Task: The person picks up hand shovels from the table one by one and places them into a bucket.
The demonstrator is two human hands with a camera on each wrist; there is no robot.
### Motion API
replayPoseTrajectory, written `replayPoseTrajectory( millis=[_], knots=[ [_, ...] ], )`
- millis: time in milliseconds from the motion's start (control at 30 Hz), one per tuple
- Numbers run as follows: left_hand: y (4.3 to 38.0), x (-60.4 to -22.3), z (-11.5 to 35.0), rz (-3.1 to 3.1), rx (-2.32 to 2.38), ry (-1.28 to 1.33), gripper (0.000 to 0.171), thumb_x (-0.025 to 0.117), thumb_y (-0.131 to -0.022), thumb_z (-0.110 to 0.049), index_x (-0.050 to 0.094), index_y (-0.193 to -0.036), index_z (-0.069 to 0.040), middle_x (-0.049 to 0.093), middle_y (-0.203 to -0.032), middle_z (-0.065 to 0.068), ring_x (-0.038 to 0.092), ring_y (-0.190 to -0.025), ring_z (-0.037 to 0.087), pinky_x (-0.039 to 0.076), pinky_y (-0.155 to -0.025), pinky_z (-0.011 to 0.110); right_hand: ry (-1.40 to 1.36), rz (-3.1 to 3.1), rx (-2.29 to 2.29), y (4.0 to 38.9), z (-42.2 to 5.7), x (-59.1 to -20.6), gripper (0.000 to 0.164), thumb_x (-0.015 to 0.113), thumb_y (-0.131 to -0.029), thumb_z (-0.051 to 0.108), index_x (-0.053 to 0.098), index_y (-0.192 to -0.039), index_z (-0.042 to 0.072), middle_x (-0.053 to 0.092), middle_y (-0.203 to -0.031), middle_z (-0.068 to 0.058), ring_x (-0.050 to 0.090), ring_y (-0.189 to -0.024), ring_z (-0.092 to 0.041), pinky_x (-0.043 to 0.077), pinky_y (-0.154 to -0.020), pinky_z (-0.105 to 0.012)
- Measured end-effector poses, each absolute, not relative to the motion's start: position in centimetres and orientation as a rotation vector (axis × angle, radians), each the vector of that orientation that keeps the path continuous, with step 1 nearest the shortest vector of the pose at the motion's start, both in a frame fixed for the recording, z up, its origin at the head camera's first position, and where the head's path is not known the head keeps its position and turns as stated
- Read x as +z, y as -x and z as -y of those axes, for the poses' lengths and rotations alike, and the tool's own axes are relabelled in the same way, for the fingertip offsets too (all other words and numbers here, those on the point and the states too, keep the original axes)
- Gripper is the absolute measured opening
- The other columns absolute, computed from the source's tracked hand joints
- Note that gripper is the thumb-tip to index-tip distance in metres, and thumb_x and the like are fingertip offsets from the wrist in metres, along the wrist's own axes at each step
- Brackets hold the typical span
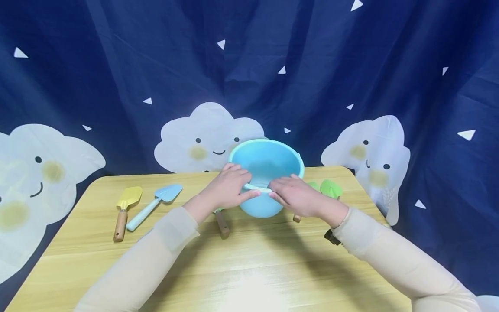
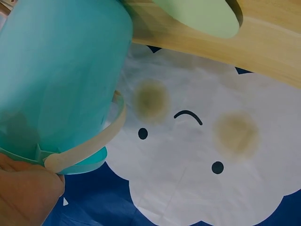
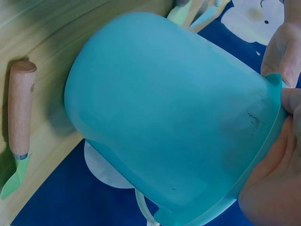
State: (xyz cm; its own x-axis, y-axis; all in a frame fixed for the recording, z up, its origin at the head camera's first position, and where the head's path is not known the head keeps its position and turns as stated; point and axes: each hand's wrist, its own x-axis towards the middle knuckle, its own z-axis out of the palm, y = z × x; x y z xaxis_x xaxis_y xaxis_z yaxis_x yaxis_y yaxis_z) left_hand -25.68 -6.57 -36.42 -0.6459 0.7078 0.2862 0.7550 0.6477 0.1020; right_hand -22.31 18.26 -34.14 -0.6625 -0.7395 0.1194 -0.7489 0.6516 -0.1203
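Head view: with left hand (image 1: 227, 186) and right hand (image 1: 301, 195) we are gripping only the bucket's (image 1: 262, 207) near rim (image 1: 264, 190), risking tipping it onto a green trowel (image 1: 331, 189).

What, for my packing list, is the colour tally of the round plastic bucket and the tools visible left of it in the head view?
Light blue: 2, round plastic bucket, pointed trowel
Yellow: 1, wooden-handled flat-ended trowel
Green: 1, partly hidden wooden-handled tool
Total: 4

No legible text, labels, brands or numbers.
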Motion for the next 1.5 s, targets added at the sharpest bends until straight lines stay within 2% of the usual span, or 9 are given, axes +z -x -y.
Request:
replayPoseTrajectory(
  millis=[800, 1500],
  knots=[
    [24.5, -36.2, 8.5, 2.684, -0.301, 1.128, 0.045, 0.049, -0.098, -0.060, 0.057, -0.090, -0.017, 0.054, -0.084, -0.006, 0.048, -0.094, 0.019, 0.031, -0.101, 0.042, -1.329, 2.744, 0.243, 22.1, -16.5, -34.4, 0.017, 0.046, -0.107, 0.028, 0.051, -0.093, 0.021, 0.045, -0.078, 0.009, 0.044, -0.078, -0.014, 0.031, -0.073, -0.033],
    [24.0, -36.3, 9.6, 2.673, -0.288, 1.118, 0.045, 0.050, -0.098, -0.059, 0.057, -0.088, -0.016, 0.051, -0.081, -0.005, 0.047, -0.089, 0.019, 0.032, -0.099, 0.043, -1.355, 2.725, 0.236, 22.0, -15.5, -34.3, 0.019, 0.045, -0.107, 0.030, 0.052, -0.093, 0.021, 0.045, -0.078, 0.010, 0.044, -0.077, -0.014, 0.031, -0.073, -0.032]
  ],
)
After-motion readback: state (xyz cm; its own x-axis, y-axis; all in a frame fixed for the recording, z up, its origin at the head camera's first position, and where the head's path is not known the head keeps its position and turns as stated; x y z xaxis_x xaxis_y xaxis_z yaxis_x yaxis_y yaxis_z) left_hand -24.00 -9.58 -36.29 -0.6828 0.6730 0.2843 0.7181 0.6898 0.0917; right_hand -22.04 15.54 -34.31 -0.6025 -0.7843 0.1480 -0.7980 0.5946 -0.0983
